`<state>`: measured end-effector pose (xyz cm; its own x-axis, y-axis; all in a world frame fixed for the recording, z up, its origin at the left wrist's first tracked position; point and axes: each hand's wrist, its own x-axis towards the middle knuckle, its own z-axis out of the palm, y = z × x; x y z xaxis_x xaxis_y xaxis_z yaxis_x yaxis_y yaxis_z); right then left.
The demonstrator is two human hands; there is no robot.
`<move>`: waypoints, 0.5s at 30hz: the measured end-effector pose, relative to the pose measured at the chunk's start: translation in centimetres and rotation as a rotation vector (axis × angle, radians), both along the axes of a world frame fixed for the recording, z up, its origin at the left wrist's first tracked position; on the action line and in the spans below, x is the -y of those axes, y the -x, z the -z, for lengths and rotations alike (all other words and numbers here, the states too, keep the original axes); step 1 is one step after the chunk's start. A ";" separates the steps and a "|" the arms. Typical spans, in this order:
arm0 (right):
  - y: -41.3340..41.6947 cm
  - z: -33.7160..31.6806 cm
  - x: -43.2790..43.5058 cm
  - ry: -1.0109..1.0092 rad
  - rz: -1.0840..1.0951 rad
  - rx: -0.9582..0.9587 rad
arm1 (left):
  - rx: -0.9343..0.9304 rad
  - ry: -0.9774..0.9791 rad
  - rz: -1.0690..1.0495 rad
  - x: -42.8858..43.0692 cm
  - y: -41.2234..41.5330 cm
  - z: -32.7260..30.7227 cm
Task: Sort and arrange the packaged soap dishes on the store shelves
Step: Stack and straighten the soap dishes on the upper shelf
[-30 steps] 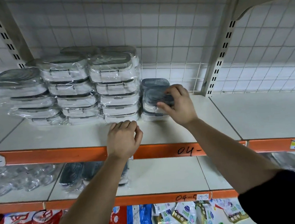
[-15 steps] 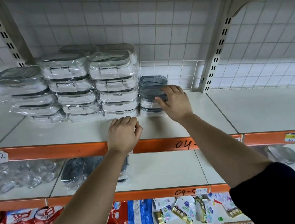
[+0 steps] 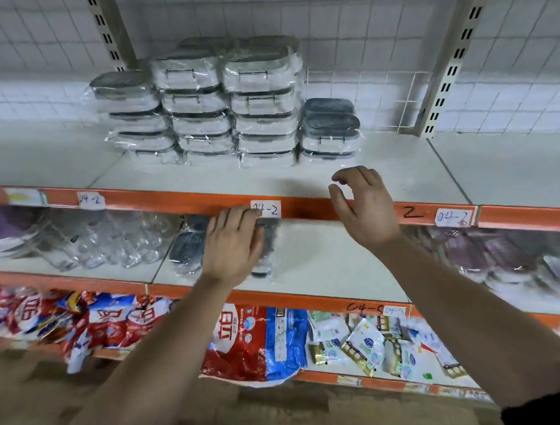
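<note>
Head view: packaged soap dishes [image 3: 260, 78], stacked in columns, upper shelf [image 3: 470, 161], 12 o'clock. Further wrapped dishes [image 3: 187, 251], middle shelf [image 3: 326, 252], under left hand [image 3: 237, 246]; grasp blurred, cannot tell. Right hand [image 3: 362, 205] released, holding nothing.

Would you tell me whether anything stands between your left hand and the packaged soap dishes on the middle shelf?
Nothing visible does: the left hand reaches right over the dark soap dishes lying on the middle shelf, though blur hides whether it grips one.
</note>
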<state>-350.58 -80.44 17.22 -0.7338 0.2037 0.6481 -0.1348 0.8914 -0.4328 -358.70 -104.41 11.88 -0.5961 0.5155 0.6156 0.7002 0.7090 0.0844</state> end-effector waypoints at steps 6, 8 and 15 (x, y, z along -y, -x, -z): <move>-2.1 4.7 5.0 -0.012 -0.067 0.059 | 0.120 0.024 -0.077 5.1 -3.0 3.8; -2.5 6.4 6.5 0.012 -0.072 0.111 | 0.200 0.039 -0.101 6.3 -3.2 5.6; -0.7 14.1 10.5 0.066 -0.069 0.467 | 0.536 0.131 -0.120 9.3 0.3 12.1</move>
